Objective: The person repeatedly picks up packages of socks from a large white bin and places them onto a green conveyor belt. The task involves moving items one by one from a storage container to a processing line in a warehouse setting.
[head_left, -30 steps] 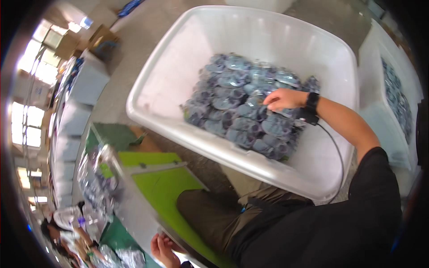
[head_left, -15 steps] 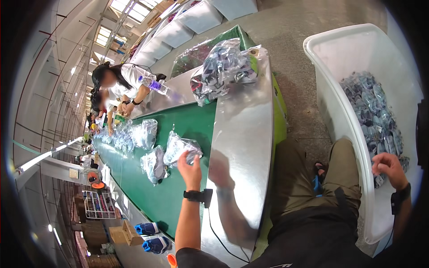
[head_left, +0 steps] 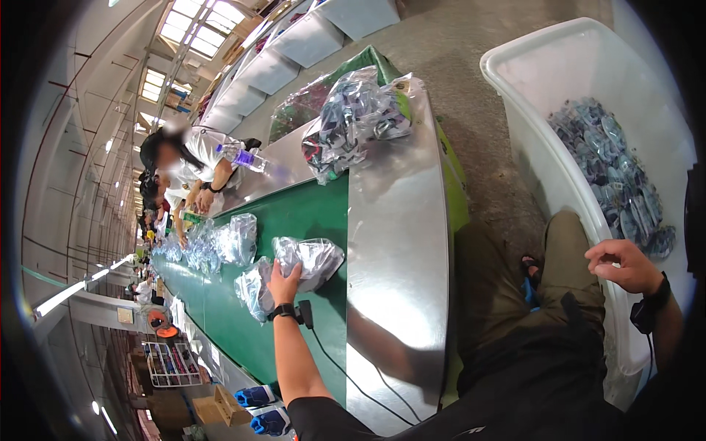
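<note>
My left hand (head_left: 283,283) reaches over the green conveyor belt (head_left: 312,213), thumb and fingers spread. It touches a clear plastic bag (head_left: 318,262) with greyish contents I cannot make out. Against its other side lies a second clear bag (head_left: 254,289). My right hand (head_left: 624,266), empty and loosely curled with a gap between thumb and fingers, hovers by the near rim of a large white bin (head_left: 546,143). Inside that bin lie many small grey-blue bagged pieces (head_left: 625,176). Both wrists wear black bands with small devices and cables.
More filled bags (head_left: 237,239) lie farther along the belt, where a co-worker in white (head_left: 202,162) handles things. A bulky bag (head_left: 357,121) and a water bottle (head_left: 243,156) rest on the metal edge (head_left: 401,242). Blue shoes (head_left: 271,422) stand at the lower left.
My left hand has moved forward and left to between the two bags; the nearer bag sits farther right in view. My right hand has shifted left to the bin's rim.
</note>
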The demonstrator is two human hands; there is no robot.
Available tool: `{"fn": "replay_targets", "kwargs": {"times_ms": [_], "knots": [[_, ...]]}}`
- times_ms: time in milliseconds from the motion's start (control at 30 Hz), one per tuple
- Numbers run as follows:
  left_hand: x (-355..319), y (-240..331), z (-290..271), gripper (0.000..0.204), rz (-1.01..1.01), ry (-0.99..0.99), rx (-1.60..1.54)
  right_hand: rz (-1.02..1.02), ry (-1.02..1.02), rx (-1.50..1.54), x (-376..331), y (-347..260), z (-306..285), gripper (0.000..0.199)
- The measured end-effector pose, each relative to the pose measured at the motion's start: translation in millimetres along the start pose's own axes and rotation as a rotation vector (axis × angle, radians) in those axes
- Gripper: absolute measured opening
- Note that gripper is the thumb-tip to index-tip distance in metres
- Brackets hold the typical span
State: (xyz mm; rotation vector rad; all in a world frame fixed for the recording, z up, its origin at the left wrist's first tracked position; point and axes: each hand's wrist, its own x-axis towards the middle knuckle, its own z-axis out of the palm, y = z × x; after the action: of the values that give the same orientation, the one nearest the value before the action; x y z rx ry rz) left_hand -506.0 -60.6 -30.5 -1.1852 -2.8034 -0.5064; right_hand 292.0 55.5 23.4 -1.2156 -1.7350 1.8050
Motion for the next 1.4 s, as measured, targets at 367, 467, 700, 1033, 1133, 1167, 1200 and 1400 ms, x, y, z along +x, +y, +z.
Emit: {"fn": "replay_targets", "kwargs": {"times_ms": [367,467,700,1033,1133,1167,1200,1400], "knots": [[-166.1,61.6,1.9,0.046,0.062,0.274,-0.745,-0.116,-0.131,-0.238,30.9,-5.6,23.9,0.031],[-227.2,82.2,-6.3,0.054,0.222,0.01,-0.882,-0.194,-0.21,-0.271,45.8,-13.9,28.6,0.034],[-247.4,150.0,-25.1,0.075,-0.185,-0.274,-1.353,-0.366,-0.349,-0.251,80.8,-35.4,66.3,0.036],[-251.8,249.3,-8.7,0.077,-0.316,-0.506,-1.375,-0.786,0.048,-0.512,81.3,-51.5,155.3,0.063],[-278.0,293.5,-6.1,0.063,-0.536,-0.645,-1.673,-0.914,0.273,-0.582,72.6,-52.2,149.9,0.07],[-287.0,306.0,-8.8,0.062,-0.551,-0.737,-1.699,-0.919,0.341,-0.625,67.9,-52.4,146.1,0.071],[-296.0,318.6,-10.8,0.06,-0.535,-0.78,-1.699,-0.923,0.42,-0.798,63.1,-52.6,143.2,0.06],[-347.2,390.1,-9.1,0.062,-0.368,-1.01,-1.698,-1.012,0.58,-1.159,32.0,-40.1,101.8,0.037]]}}
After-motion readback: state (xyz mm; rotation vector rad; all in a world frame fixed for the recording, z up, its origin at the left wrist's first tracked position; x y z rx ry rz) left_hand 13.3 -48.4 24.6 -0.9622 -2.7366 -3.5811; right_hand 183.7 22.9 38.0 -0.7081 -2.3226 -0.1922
